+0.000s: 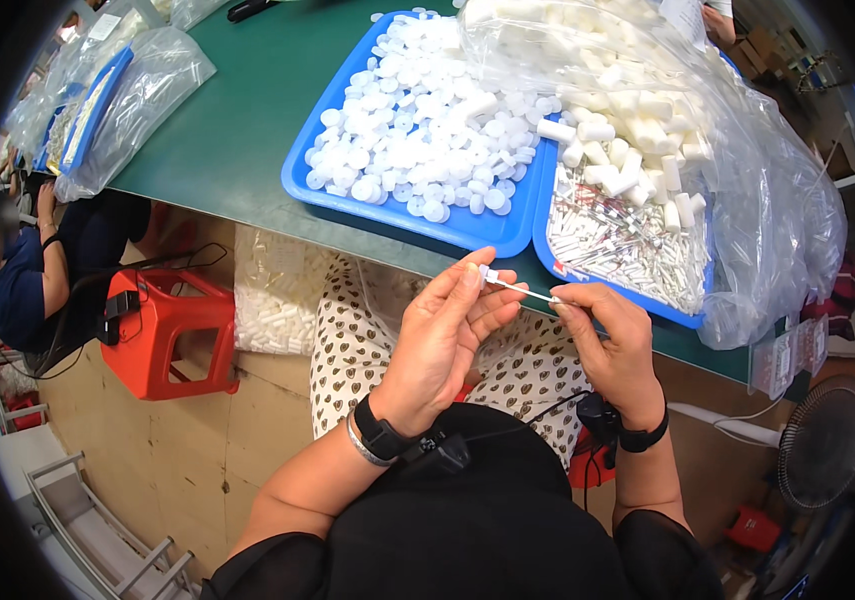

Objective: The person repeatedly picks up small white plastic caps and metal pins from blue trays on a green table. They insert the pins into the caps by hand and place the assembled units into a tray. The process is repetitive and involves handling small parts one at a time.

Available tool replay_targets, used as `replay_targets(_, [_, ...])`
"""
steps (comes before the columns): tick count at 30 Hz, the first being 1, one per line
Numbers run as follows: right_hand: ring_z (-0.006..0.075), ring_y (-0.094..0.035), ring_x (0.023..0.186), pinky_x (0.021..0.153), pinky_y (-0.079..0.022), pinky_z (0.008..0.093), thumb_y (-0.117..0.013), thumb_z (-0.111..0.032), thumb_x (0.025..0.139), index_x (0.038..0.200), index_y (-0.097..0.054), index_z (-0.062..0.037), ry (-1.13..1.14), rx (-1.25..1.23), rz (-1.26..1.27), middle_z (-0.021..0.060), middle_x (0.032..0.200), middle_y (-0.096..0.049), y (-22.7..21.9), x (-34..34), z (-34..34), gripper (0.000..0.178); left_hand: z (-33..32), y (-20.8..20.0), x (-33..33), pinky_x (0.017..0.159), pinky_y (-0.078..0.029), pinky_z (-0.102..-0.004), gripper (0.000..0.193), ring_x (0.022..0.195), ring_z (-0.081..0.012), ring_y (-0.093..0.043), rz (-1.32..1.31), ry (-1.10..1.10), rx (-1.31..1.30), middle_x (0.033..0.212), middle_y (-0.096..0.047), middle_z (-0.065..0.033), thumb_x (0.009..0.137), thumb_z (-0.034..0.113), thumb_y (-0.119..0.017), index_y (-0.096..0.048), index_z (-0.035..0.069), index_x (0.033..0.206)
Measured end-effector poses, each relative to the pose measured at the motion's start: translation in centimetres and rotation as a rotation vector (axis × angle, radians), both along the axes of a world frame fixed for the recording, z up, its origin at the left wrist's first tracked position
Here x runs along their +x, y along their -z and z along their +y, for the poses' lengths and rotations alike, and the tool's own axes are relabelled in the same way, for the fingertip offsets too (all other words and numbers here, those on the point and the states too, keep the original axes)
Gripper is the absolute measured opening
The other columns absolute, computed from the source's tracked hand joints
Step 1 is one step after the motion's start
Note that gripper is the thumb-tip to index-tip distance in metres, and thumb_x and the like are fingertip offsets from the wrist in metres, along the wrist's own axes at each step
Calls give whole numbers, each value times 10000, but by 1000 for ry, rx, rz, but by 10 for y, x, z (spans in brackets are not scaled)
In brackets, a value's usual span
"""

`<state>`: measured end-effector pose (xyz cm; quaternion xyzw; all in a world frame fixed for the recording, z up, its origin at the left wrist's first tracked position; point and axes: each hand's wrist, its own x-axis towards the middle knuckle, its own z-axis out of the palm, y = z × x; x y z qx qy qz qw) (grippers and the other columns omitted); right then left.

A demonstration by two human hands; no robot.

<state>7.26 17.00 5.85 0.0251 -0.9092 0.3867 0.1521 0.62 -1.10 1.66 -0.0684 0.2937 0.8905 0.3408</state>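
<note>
Green table (237, 120): blue tray (297, 180) (white caps (417, 110)).

Single view, head-worn fisheye, left of side-by-side pair. Looks steeply down from above person's chest onto lap and near edge of green table (237, 130). Close range: left hand (442, 335) and right hand (612, 340) near frame centre, forearms enter from lower edge. Table runs diagonally across upper half, straight edge bends toward rim. Dark vignette rings corners. No second view to overlap.
</note>
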Motion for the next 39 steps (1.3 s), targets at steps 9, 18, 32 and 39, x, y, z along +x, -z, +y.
replay_targets(9, [234,-640,647,577,-496,316,-675,13,854,974,-662,6,-134,252,255,110,800,-663,7,-7,-2,121,2,5,7,976,-520,-325,403,1112,-210,-621,55,56,-44,1252,-597,-158,1030,203,-502,-452,-18,1363])
replay_targets(18, [96,-597,564,523,-469,250,-488,-194,1037,1042,-591,3,-53,-550,-513,53,697,-650,6,9,-9,222,10,2,22,1018,-469,-313,421,1205,-189,-558,218,180,-106,1363,-550,-146,1035,209,-495,-455,-5,1396])
replay_targets(32, [440,-629,782,665,-485,514,-669,-211,847,928,-586,-16,518,751,-178,236,812,-654,-9,-45,138,227,6,-34,9,864,-550,-286,410,947,-157,-651,121,230,-14,1113,-657,-134,1028,298,-509,-503,-2,1307])
replay_targets(39, [417,-619,759,675,-473,481,-600,-122,876,1000,-588,23,422,543,20,225,836,-638,1,-28,157,192,6,-58,-7,877,-533,-262,408,970,-127,-645,160,223,15,1159,-662,-117,1009,314,-546,-539,15,1287])
